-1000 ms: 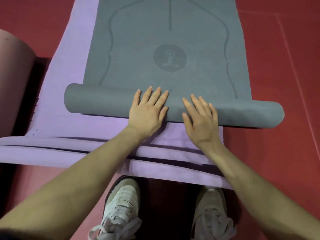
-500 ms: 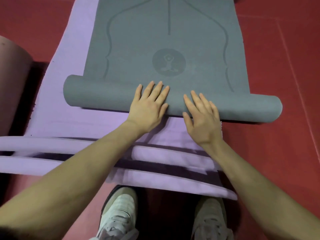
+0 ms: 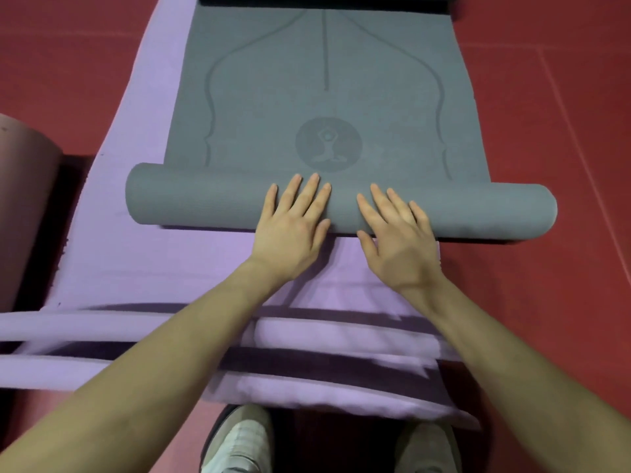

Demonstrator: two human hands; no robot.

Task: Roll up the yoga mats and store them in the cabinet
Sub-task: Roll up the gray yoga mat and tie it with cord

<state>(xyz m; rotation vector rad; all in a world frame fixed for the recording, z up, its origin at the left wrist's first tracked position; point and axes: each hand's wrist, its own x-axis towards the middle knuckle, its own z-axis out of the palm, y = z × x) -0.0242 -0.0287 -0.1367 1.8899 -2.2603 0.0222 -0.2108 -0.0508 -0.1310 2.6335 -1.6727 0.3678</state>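
The rolled part of the grey mat [image 3: 205, 199] lies crosswise, its flat remainder stretching ahead, under the straight, spread fingers of the left hand [image 3: 290, 227] and right hand [image 3: 397, 240], both pressing near its middle.

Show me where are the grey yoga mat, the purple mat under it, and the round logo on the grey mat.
grey yoga mat [image 3: 191, 199]: head view, left part of its rolled section.
purple mat [image 3: 136, 261]: head view, flat bare area left of the hands.
round logo [image 3: 327, 144]: head view, middle of the circle.
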